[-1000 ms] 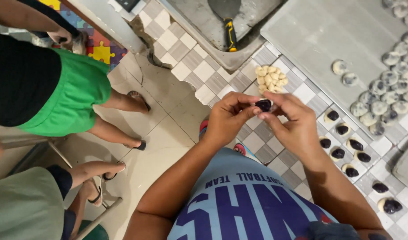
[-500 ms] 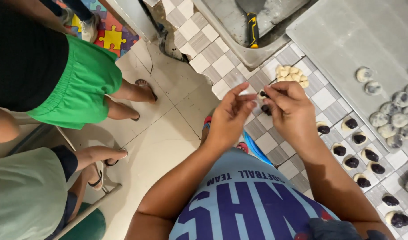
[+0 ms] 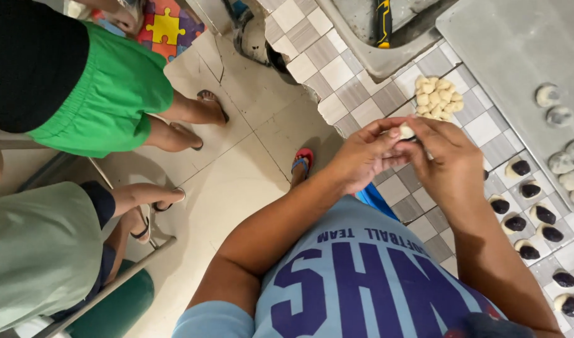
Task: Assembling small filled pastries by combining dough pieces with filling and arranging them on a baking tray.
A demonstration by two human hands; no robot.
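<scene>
The dark filling seen 1 second earlier no longer showed: the left hand (image 3: pixel 362 156) and right hand (image 3: pixel 446 163) had pinched the pale dough ball (image 3: pixel 406 132) closed between their fingertips, so sealing seemed nearly done. A dough pile (image 3: pixel 438 97) lay just beyond them.

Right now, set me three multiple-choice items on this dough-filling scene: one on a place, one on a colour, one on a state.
1. Where is the pile of plain dough balls?
A. on the checked tile counter
B. on the floor
C. in the basin

2. What colour is the filling on the open dough pieces?
A. red
B. dark
C. green

3. What are the left hand and right hand doing?
A. resting apart
B. pinching one dough piece together
C. holding a knife

Answers: A, the pile sits on tiles; B, the centres look blackish; B, both sets of fingertips meet on it.
</scene>
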